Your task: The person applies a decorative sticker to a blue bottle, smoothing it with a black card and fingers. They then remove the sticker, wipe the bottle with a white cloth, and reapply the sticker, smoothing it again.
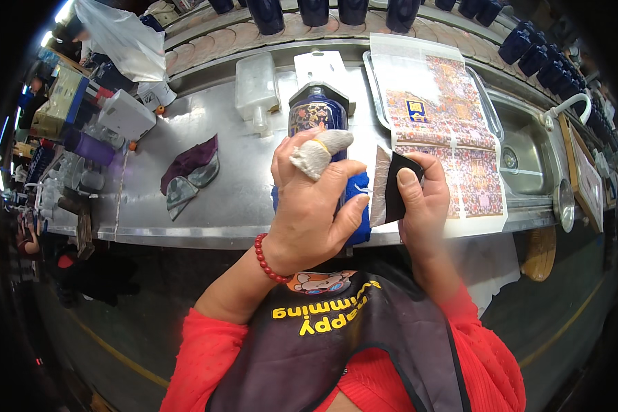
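Note:
A dark blue glazed bottle with a gold and coloured pattern lies on the steel counter, its far end against a dark angular holder. My left hand rests over the bottle with the fingers bent around it, hiding much of its near part. One of its fingers wears a whitish cloth finger cover. Under the near end of the bottle shows a bright blue cloth. To the right, my right hand pinches a thin flat black scraper-like piece between thumb and fingers, apart from the bottle.
Printed decal sheets lie on a tray at the right, beside a sink. A clear plastic container stands behind. A purple and grey cloth lies at left. Several blue jars line the far ledge.

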Action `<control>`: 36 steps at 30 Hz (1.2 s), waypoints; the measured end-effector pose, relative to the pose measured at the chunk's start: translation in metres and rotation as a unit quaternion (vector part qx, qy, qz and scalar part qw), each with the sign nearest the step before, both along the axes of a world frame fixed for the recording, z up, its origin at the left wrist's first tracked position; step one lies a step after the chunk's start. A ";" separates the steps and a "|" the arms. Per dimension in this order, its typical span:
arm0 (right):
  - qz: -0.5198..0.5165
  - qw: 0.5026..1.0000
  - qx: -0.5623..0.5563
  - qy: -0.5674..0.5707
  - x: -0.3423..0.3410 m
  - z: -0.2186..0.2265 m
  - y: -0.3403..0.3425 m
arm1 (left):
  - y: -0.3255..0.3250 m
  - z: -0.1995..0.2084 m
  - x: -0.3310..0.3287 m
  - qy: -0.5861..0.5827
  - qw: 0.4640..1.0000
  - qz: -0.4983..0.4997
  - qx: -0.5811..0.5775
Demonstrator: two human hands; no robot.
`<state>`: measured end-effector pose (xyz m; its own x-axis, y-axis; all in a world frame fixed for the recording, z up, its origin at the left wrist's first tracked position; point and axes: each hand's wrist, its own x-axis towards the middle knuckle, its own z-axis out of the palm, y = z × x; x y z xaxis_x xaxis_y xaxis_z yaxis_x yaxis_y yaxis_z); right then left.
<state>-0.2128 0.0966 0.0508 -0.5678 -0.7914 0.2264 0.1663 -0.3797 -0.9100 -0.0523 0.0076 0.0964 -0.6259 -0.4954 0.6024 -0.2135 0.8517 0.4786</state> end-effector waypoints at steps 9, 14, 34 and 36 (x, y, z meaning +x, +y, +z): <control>0.035 0.999 -0.001 -0.002 0.000 -0.002 0.008 | 0.007 -0.008 -0.009 -0.058 0.982 0.031 -0.175; 0.070 0.997 0.017 -0.017 -0.004 -0.003 0.018 | 0.006 -0.010 -0.012 -0.049 0.979 0.069 -0.187; -0.008 0.935 -0.028 0.354 -0.046 0.019 0.085 | 0.044 -0.003 -0.049 -0.007 0.972 -0.200 0.126; -0.007 0.942 -0.016 0.336 -0.052 0.018 0.098 | 0.050 -0.006 -0.055 -0.028 0.964 -0.232 0.125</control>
<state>-0.2646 0.1943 0.0690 -0.2982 -0.7714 0.5621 -0.4474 -0.4072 -0.7962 -0.1076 0.0574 0.0905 -0.8426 -0.2801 0.4600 0.1312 0.7216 0.6798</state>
